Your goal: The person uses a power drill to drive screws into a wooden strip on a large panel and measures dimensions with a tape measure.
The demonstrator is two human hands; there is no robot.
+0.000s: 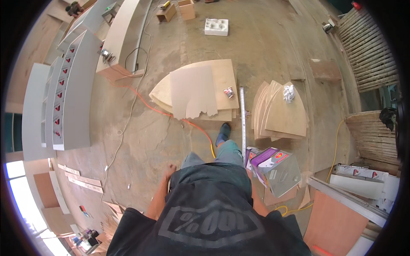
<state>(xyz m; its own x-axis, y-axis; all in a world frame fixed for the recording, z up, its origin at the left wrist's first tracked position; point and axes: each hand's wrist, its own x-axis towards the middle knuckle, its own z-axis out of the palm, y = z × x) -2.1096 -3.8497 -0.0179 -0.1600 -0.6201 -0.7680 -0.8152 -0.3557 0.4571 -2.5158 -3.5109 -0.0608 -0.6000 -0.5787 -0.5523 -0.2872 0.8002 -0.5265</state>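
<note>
My left hand (170,169) hangs beside my left thigh, small in view, and its fingers cannot be made out. On the other side my right forearm (257,199) runs down past the black shirt. The right hand is mostly hidden at my right thigh. Close to it is a rectangular metal tin (282,174) with purple and red markings; whether the hand touches it I cannot tell. A long metal ruler (243,115) lies ahead of the tin. In front of my feet lies a stack of curved plywood panels (224,72) bearing a torn cardboard sheet (192,90) and a small can (229,92).
Further right, several plywood pieces (284,115) carry a white crumpled cloth (289,93). An orange cord (153,109) crosses the floor. White cabinets (77,94) stand left, with a power tool (106,55) on a long panel. A white foam block (216,27) sits ahead.
</note>
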